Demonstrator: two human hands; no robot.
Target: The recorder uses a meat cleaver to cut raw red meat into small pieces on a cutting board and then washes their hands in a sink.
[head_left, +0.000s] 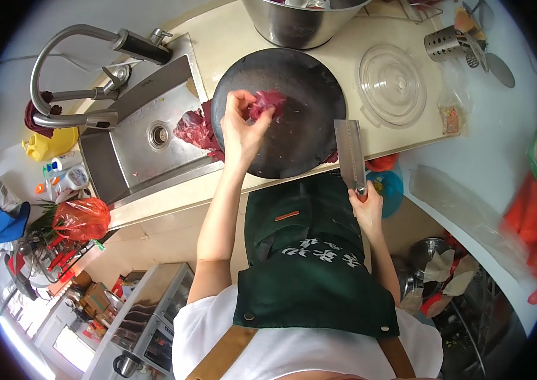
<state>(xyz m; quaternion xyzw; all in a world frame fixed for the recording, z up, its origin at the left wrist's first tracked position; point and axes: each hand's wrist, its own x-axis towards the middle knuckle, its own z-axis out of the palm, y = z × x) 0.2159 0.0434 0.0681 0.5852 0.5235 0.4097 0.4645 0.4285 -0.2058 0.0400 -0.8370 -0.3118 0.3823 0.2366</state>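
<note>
My left hand (pixel 246 123) is closed on a crumpled red-purple piece (pixel 268 101) over the round dark cutting board (pixel 281 142). A heap of similar red-purple pieces (pixel 192 130) lies at the board's left, beside the sink; whether it is leaves or meat, I cannot tell. My right hand (pixel 366 202) grips the handle of a broad metal cleaver (pixel 349 152), held beside the board's right edge with the blade pointing away from me.
A steel sink (pixel 129 164) with a tall faucet (pixel 101 118) is at left, bottles (pixel 66 171) and a red bag (pixel 82 218) beyond. A steel pot (pixel 290 28) stands behind the board. A clear lid (pixel 390 82), utensil holder (pixel 439 44) and blue bowl (pixel 394 193) are at right.
</note>
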